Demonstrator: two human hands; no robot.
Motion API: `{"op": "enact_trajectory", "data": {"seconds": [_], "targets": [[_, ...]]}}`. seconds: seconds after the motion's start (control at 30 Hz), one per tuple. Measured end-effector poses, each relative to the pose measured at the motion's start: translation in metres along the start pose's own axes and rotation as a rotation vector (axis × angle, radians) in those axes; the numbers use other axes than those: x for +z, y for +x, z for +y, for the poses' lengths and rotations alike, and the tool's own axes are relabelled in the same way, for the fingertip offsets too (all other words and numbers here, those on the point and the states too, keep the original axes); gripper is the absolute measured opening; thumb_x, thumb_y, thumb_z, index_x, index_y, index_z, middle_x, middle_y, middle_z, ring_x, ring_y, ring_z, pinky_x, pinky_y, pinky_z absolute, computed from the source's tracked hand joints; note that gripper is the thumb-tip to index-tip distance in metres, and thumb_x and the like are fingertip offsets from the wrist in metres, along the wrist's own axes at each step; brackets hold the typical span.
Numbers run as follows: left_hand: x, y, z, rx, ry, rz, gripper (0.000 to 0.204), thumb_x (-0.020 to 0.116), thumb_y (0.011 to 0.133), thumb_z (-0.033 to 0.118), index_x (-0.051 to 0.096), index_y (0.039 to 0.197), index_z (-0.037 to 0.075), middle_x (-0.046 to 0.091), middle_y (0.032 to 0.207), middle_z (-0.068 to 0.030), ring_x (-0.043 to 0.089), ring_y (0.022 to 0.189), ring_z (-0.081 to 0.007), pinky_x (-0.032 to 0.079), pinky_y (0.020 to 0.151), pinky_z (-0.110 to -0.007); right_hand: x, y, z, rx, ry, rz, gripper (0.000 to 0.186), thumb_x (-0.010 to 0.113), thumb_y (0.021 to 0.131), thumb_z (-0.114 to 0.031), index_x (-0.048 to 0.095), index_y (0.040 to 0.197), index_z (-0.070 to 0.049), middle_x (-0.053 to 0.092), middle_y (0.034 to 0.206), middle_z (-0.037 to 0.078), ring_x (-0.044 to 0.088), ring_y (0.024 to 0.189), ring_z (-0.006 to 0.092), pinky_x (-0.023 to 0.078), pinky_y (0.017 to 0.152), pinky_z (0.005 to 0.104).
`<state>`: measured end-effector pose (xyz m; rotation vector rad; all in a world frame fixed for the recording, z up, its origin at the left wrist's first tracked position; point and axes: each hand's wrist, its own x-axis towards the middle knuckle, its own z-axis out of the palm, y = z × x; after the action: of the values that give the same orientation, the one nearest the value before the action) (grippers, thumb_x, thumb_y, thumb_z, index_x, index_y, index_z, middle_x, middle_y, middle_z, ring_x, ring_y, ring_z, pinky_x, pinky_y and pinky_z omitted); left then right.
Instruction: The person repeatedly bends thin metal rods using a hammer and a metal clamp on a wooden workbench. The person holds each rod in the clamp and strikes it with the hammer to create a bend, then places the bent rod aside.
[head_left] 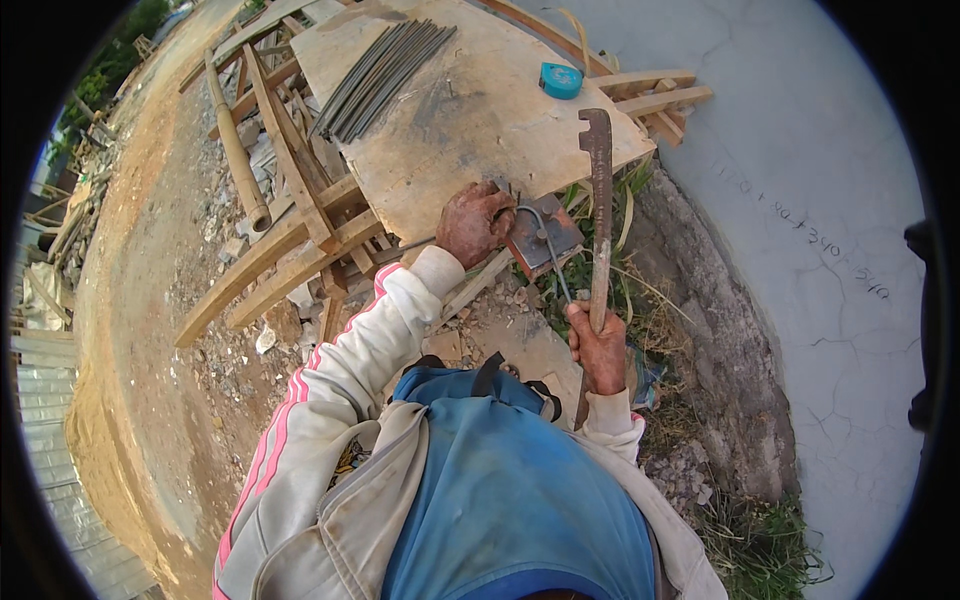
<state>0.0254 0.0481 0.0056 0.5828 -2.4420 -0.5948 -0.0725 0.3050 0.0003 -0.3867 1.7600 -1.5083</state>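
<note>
My left hand (475, 222) is closed at the near edge of a wooden board, fingers curled around a thin steel rod. The rod (559, 262) curves in a hook by a small metal plate (548, 236) with short pins, then runs down toward my right hand. My right hand (598, 350) grips the handle of a rusty rebar bending wrench (600, 190), whose notched head points away from me. The rod's lower end meets the fingers of that hand; whether they also hold it is hard to see.
Cut steel rods (385, 78) lie bundled on the board (490, 140), with a teal tape measure (560, 81) at its far right. Wooden beams (290, 250) and a round pole (237, 150) stick out at left over rubble. A grey wall (800, 200) stands at right above rough stone.
</note>
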Motion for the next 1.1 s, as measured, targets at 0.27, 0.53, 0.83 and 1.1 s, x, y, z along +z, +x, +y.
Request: {"op": "enact_trajectory", "data": {"seconds": [0.27,0.53,0.83,1.1], "targets": [[0.0033,-0.0027,0.0059,-0.007,0.05,0.049,0.018,0.064,0.084,0.014,0.071,0.097,0.004,0.065,0.098,-0.0155,0.06,0.095,-0.0368,0.049,0.087,-0.047,0.0004,-0.0002,-0.0038,0.009,-0.021,-0.002,0.027,0.069,0.096,-0.024,0.066,0.105,0.002,0.055,0.06,-0.001,0.048,0.046,0.0064,0.038,0.041,0.0227],[0.0037,-0.002,0.0002,0.028,0.017,0.035,0.016,0.064,0.087,0.012,0.069,0.099,0.003,0.063,0.097,-0.0158,0.059,0.095,-0.0369,0.049,0.085,-0.046,0.0006,-0.0003,-0.0017,0.022,-0.039,-0.008,0.03,0.07,0.096,-0.025,0.065,0.107,0.002,0.056,0.06,0.0,0.049,0.047,0.0065,0.039,0.042,0.0226],[0.0054,-0.0016,-0.0014,0.032,-0.003,0.046,0.017,0.065,0.086,0.014,0.069,0.098,0.002,0.062,0.094,-0.0143,0.06,0.092,-0.0359,0.05,0.084,-0.046,-0.0016,0.0001,-0.0055,0.033,-0.05,-0.067,0.031,0.069,0.096,-0.024,0.064,0.108,0.003,0.056,0.059,0.001,0.049,0.046,0.0078,0.039,0.042,0.0241],[0.0006,-0.0017,0.0006,0.032,0.019,0.004,0.019,0.066,0.087,0.013,0.068,0.103,0.004,0.062,0.101,-0.0147,0.059,0.096,-0.0359,0.051,0.085,-0.046,-0.0016,0.0007,-0.0075,0.014,-0.024,-0.079,0.034,0.069,0.096,-0.028,0.064,0.108,0.003,0.057,0.062,0.001,0.051,0.047,0.0083,0.041,0.043,0.0241]]}}
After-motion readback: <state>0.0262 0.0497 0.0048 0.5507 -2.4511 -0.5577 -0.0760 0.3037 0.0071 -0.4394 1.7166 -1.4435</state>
